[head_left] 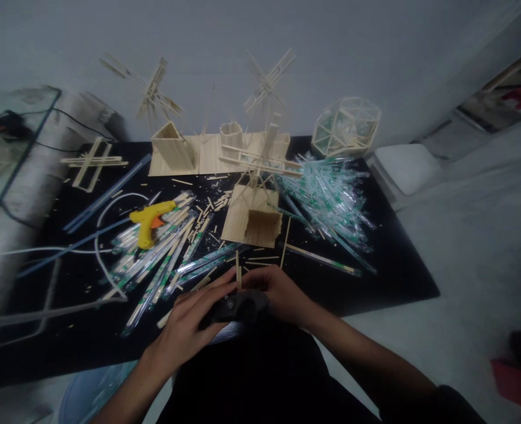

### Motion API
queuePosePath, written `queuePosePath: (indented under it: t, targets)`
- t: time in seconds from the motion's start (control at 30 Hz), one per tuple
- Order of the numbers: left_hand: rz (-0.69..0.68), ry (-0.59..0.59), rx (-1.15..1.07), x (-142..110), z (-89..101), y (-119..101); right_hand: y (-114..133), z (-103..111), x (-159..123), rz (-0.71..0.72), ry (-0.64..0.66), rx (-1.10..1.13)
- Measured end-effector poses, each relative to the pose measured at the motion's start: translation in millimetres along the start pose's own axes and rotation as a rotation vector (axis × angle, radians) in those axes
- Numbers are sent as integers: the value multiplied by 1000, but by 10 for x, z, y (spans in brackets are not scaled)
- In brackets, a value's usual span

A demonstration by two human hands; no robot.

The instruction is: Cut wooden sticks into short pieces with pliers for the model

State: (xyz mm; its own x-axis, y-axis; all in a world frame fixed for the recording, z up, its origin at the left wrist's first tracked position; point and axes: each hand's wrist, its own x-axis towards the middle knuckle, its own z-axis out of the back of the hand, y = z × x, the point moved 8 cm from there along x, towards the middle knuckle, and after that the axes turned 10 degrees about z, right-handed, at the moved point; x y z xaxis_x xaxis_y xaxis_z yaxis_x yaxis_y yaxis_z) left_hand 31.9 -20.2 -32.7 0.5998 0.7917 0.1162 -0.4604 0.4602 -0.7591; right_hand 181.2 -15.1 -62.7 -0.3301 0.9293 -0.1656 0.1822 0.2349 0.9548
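Note:
At the table's near edge, my left hand [193, 312] has its fingers closed against short wooden sticks [239, 274] that stand nearly upright. My right hand [282, 291] curls in from the other side, its fingertips at the same sticks. A dark, blurred object [238, 307] sits between my hands on the near side; its kind is unclear, and it hides part of the fingers. Just beyond them is a wooden windmill model [258, 171] on a stick base [236, 221] with an open square box [264, 227].
A yellow glue gun [148, 222] lies on wrapped chopsticks [167, 265] at left. More windmill models [172, 147] line the back. Clear wrappers [331, 197] are heaped at right near a faceted frame [346, 126]. A blue bin [77, 391] stands below the black table [397, 277].

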Motion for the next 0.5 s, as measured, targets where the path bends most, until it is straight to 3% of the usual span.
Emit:
queuePosePath:
  t: [0.13, 0.23, 0.33, 0.4, 0.5]
  targets:
    - [46, -29, -12, 47, -18, 53, 4, 55, 8, 125, -34, -195]
    - [113, -205, -41, 91, 98, 90, 17, 105, -8, 313, -114, -466]
    - [309, -350, -106, 105, 197, 213, 27, 22, -56, 531, -89, -660]
    - [424, -337, -214, 118, 164, 284, -3, -30, -82, 608, -54, -718]
    - [477, -271, -314, 155, 57, 298, -89, -47, -88, 618, -26, -791]
